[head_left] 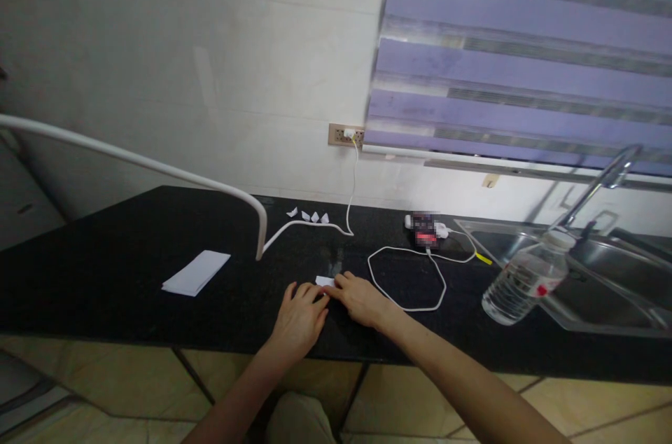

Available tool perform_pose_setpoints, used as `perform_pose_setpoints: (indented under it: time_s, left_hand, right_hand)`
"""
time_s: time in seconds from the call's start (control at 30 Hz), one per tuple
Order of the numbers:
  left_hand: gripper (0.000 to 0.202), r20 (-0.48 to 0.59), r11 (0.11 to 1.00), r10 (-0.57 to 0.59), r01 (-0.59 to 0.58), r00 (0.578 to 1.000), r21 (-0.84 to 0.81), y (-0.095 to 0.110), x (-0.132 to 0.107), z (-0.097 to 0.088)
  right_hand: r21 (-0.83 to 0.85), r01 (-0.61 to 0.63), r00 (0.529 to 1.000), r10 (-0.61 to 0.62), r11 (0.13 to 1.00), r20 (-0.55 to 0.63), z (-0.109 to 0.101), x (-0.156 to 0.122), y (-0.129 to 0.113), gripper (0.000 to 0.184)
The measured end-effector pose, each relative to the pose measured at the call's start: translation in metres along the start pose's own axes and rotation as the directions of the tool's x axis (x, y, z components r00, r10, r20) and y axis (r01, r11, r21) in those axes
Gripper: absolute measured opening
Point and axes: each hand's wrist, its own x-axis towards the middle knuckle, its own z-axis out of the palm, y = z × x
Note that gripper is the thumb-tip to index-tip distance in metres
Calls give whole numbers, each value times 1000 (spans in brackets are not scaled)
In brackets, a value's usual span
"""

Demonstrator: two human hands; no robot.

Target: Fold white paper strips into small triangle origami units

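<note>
In the head view, a small piece of white paper [324,281] lies on the black countertop [120,248], partly hidden under the fingertips of both hands. The left hand [299,318] has its fingers spread and bent down at the paper's near side; the right hand [360,299] reaches over it from the right. Whether either set of fingers pinches the paper or only presses it, I cannot tell. Folded paper pieces [315,217] sit beyond, near the wall, and a paper stack [197,272] lies to the left.

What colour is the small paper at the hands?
White: the small paper shows best in the head view, the only one here.
</note>
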Motion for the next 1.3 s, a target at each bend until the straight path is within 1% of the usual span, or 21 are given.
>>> perform_pose_setpoints:
  time_s: [0.07,0.17,0.23,0.33,0.43,0.5,0.53,0.6,0.67,0.77,0.83,0.93,1.03,1.17,1.23,1.3]
  left_hand:
    - [28,-15,999,-45,45,999,13,1,-3,1]
    - [28,-16,996,-90,90,996,18,1,-5,3]
    - [27,-6,995,-94,94,996,10,1,-5,3]
    - [28,11,996,-91,91,996,6,1,-5,3]
    - [30,8,995,-100,100,995,11,2,-5,2]
    - [32,-3,993,-115,115,993,3,3,-6,2]
    - [32,-8,992,-122,122,992,-6,4,-6,2]
    - [30,-18,990,-139,138,990,-29,4,-5,2]
    - [27,-29,986,-163,161,986,-50,4,-2,3]
    - [24,-62,976,-212,208,975,-63,3,4,6]
    - [21,-82,970,-239,234,968,-68,2,7,9]
    - [16,-84,961,-271,264,959,-83,1,8,12]
    - [15,-75,956,-285,277,956,-96,0,8,13]
    - [18,-83,957,-281,273,956,-101,-1,7,13]
    - [18,-91,957,-280,270,956,-107,-2,7,13]
    - [17,-100,956,-278,265,955,-121,-4,7,15]
  right_hand:
    - [-30,14,1000,-14,999,6,-1,-1,2,36]
    - [-72,5,1000,-4,997,5,1,-1,0,35]
    - [-85,-20,1000,19,996,-7,4,2,-5,36]
    - [-77,-81,997,81,994,-9,8,15,-10,36]
    - [-21,-152,988,152,988,7,7,31,-2,32]
    - [96,-145,988,138,985,73,4,35,11,29]
    - [168,-180,983,170,969,70,3,34,18,31]
    - [289,-294,951,310,911,-9,2,28,29,31]
    - [344,-370,917,399,863,-16,5,19,33,27]
    - [347,-462,866,500,816,-23,16,7,25,28]
    - [342,-500,824,558,796,-94,24,4,15,31]
    - [351,-512,783,594,784,-183,34,6,4,27]
    - [369,-516,764,610,773,-208,37,8,0,23]
    - [362,-561,741,646,745,-180,34,15,-2,30]
    - [361,-580,739,658,731,-145,33,19,-4,25]
    - [380,-580,735,664,721,-138,34,23,-6,17]
